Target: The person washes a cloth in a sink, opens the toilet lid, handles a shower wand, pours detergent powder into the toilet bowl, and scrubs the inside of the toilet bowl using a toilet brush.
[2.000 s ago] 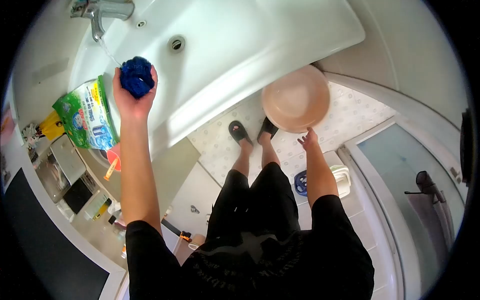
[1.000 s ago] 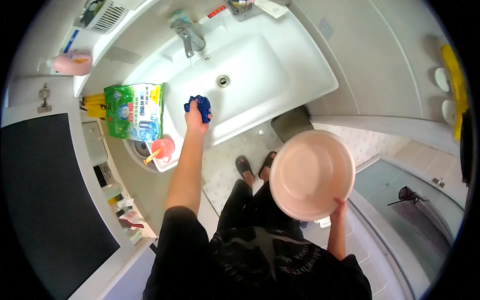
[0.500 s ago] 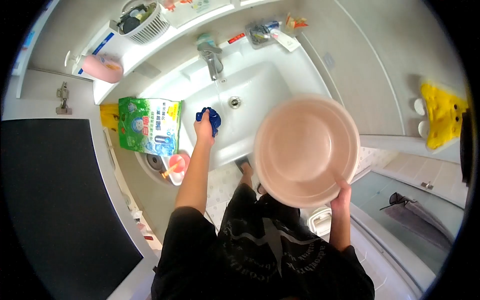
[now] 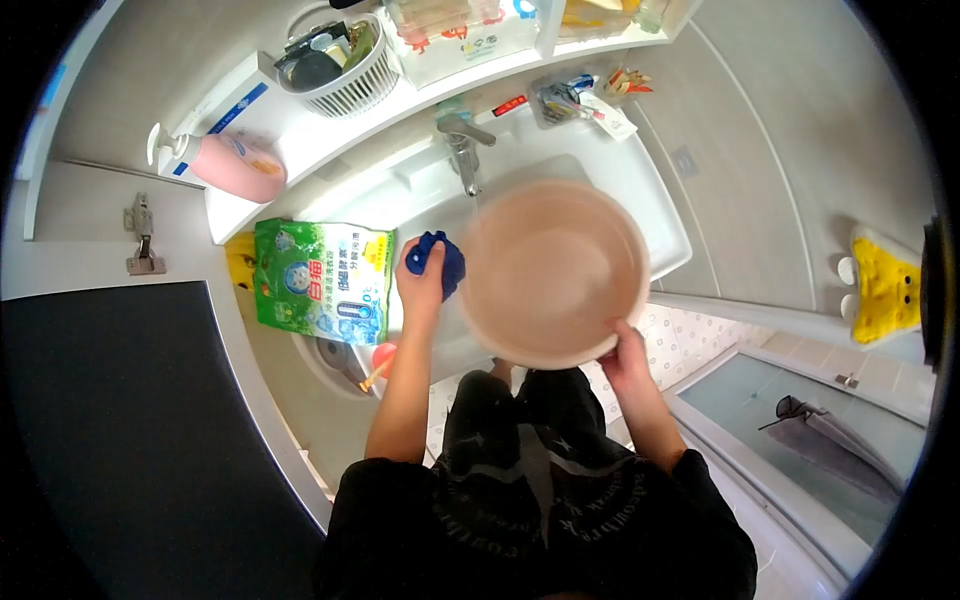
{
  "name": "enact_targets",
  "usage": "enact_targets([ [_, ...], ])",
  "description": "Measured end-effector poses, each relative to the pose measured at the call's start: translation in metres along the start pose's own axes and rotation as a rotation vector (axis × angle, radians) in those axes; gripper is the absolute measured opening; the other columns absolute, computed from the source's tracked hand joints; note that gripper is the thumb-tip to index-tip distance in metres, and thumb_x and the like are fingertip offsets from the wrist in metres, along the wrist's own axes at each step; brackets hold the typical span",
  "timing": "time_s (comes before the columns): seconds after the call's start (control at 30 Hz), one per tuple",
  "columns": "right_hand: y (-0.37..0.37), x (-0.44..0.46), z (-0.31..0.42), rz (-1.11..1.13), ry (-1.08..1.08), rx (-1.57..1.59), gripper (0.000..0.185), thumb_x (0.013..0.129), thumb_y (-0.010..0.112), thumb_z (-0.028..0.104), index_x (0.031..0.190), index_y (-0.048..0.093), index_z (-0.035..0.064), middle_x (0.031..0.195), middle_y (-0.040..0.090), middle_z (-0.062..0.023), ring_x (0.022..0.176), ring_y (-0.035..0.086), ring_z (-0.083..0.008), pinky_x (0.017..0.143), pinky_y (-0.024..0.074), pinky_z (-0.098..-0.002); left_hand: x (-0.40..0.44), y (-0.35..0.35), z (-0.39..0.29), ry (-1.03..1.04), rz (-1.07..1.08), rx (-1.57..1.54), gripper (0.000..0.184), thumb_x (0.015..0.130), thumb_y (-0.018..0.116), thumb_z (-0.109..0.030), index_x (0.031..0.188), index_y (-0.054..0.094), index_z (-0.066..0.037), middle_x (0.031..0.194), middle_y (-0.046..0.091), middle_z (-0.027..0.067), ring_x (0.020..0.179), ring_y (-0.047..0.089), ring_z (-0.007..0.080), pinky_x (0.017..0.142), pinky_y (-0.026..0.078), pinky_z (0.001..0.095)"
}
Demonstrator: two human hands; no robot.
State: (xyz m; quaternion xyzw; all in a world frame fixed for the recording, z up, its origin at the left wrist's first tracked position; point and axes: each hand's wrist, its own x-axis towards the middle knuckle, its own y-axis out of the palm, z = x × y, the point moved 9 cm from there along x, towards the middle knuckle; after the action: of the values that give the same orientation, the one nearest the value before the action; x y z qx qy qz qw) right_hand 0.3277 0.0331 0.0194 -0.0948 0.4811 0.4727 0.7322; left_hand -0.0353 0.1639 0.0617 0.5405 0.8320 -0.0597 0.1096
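One crumpled blue cloth (image 4: 453, 268) is near the left edge of a white sink (image 4: 662, 205), fingers of the left hand (image 4: 420, 285) curled around it, just beside a laundry-powder bag (image 4: 325, 283); the right hand (image 4: 629, 360) pinches the rim of a peach washbowl (image 4: 555, 270), thumb inside, other fingers hidden; the washbowl hides part of the sink's front edge.

The basin (image 4: 555, 275) hides much of the sink (image 4: 665, 225); left of it, the left forearm (image 4: 405, 400) partly covers the pink cup (image 4: 382, 356), and small print on the green bag (image 4: 325, 280) blurs
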Motion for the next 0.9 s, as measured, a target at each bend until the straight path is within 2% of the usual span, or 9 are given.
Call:
enact_targets([
  [0.07,0.033,0.008,-0.012,-0.006,-0.016,0.026,0.044,0.092,0.057,0.02,0.13,0.052,-0.0017,0.121,0.064,-0.0157,0.105,0.065,-0.0303,0.091,0.0526,-0.0476,-0.005,0.009,-0.014,0.11,0.067,0.194,0.022,0.091,0.072,-0.016,0.105,0.064,-0.002,0.09,0.067,0.0029,0.081,0.062,0.0097,0.077,0.052,0.0259],
  [0.17,0.061,0.035,-0.041,0.052,0.039,0.04,0.041,0.092,0.058,0.021,0.126,0.053,-0.001,0.114,0.065,-0.0157,0.095,0.066,-0.0294,0.08,0.053,-0.0457,-0.007,0.033,-0.012,0.249,0.234,0.563,0.028,0.087,0.076,-0.021,0.107,0.067,-0.004,0.092,0.072,0.009,0.083,0.068,0.0182,0.079,0.053,0.0289],
  [0.2,0.068,0.04,-0.05,0.069,0.061,0.037,0.04,0.093,0.058,0.022,0.125,0.053,-0.0009,0.112,0.065,-0.0159,0.092,0.066,-0.0292,0.076,0.0529,-0.0451,-0.009,0.044,-0.01,0.236,0.3,0.66,0.038,0.083,0.079,-0.029,0.112,0.067,-0.007,0.096,0.072,0.0122,0.087,0.07,0.0265,0.081,0.054,0.0342],
  [0.3,0.073,0.036,-0.069,0.024,0.102,0.131,0.045,0.093,0.056,0.006,0.136,0.044,-0.0004,0.131,0.052,-0.0153,0.117,0.058,-0.0328,0.091,0.0523,-0.0474,-0.012,0.071,0.006,0.259,0.455,0.817,0.049,0.078,0.081,-0.037,0.116,0.066,-0.009,0.098,0.069,0.0142,0.094,0.068,0.0325,0.085,0.053,0.0401],
  [0.33,0.085,0.029,-0.066,0.114,0.039,0.168,0.042,0.093,0.056,0.007,0.133,0.045,0.0012,0.124,0.055,-0.0147,0.109,0.061,-0.0299,0.085,0.0538,-0.0435,-0.01,0.077,0.02,0.189,0.542,0.855,0.06,0.074,0.082,-0.04,0.124,0.062,-0.012,0.109,0.065,0.0183,0.1,0.065,0.0373,0.088,0.052,0.044],
  [0.43,0.085,0.021,-0.073,0.18,0.143,0.06,0.04,0.094,0.058,0.012,0.131,0.045,0.003,0.114,0.059,-0.0141,0.096,0.063,-0.0264,0.077,0.0554,-0.0403,-0.007,0.088,0.05,0.057,0.682,1.069,0.063,0.074,0.082,-0.036,0.129,0.058,-0.016,0.122,0.057,0.0228,0.103,0.063,0.04,0.091,0.052,0.0446],
  [0.53,0.085,0.012,-0.062,0.132,0.216,0.081,0.037,0.095,0.059,0.019,0.127,0.048,0.0036,0.105,0.061,-0.0131,0.085,0.064,-0.0239,0.071,0.0552,-0.0381,0.0,0.099,0.087,0.167,0.745,1.285,0.065,0.075,0.08,-0.033,0.133,0.055,-0.019,0.132,0.051,0.0246,0.106,0.062,0.0423,0.093,0.052,0.0458],
  [0.63,0.071,0.007,-0.059,0.135,0.291,-0.042,0.038,0.096,0.06,0.028,0.125,0.051,0.0045,0.103,0.061,-0.0121,0.081,0.064,-0.0235,0.07,0.0539,-0.0369,0.007,0.099,0.132,0.273,0.745,1.432,0.069,0.078,0.077,-0.03,0.141,0.05,-0.024,0.136,0.049,0.024,0.11,0.061,0.0429,0.096,0.051,0.0458],
  [0.9,0.058,0.002,-0.046,0.184,0.218,-0.321,0.053,0.095,0.064,0.045,0.125,0.052,0.0029,0.104,0.061,-0.0105,0.079,0.066,-0.021,0.069,0.0523,-0.0329,0.008,0.081,0.158,0.038,0.954,1.457,0.062,0.089,0.065,-0.037,0.147,0.048,-0.023,0.155,0.033,0.0262,0.127,0.053,0.0435,0.106,0.045,0.0445],
])
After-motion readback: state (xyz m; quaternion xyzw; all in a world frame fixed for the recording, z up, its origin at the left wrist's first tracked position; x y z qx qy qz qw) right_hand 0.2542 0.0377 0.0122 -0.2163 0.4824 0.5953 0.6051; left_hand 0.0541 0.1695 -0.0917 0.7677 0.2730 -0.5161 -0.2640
